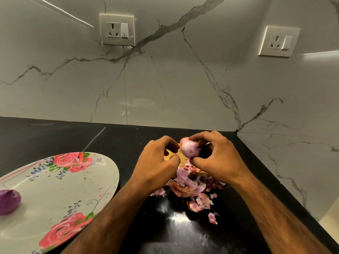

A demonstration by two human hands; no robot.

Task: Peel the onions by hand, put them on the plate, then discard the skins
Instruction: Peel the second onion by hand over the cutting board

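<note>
A small pale-purple onion (189,149) is held above the black counter (73,136), between my two hands. My right hand (218,158) grips it, fingers over its top and thumb beneath. My left hand (156,162) is just left of it, fingers curled, fingertips near the onion's side; whether it pinches skin I cannot tell. A heap of torn onion skins (190,186) lies on the counter under my hands. A peeled purple onion (8,201) rests on the floral plate (60,186) at the left edge.
A brownish board or paper (180,158) peeks out beneath my hands. Marble walls close the counter at the back and right, meeting in a corner (236,131). Two wall sockets (117,29) (278,41) sit above. The counter's front right edge runs diagonally.
</note>
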